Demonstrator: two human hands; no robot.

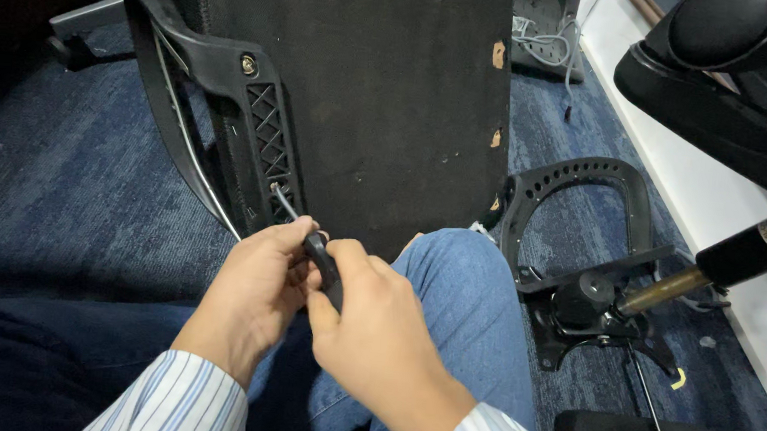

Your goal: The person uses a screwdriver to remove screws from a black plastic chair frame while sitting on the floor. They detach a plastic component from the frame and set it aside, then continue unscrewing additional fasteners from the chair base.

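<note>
The underside of a chair seat (384,105), a dark flat board, stands upright on the carpet before me. A black plastic armrest bracket (243,129) is fixed to its left edge with a bolt (249,65) near the top. My left hand (252,292) and my right hand (373,335) are together on the black handle of a hex key tool (320,256). Its thin metal shaft (285,203) runs up into a lower hole of the bracket. Both hands rest just above my knee in blue jeans (469,297).
A black curved plastic frame (581,182) and a chair tilt mechanism with a gas cylinder (673,287) lie on the blue carpet to the right. A second black chair part (737,80) overhangs at top right. White cables (546,45) lie behind the seat. A white baseboard runs along the right.
</note>
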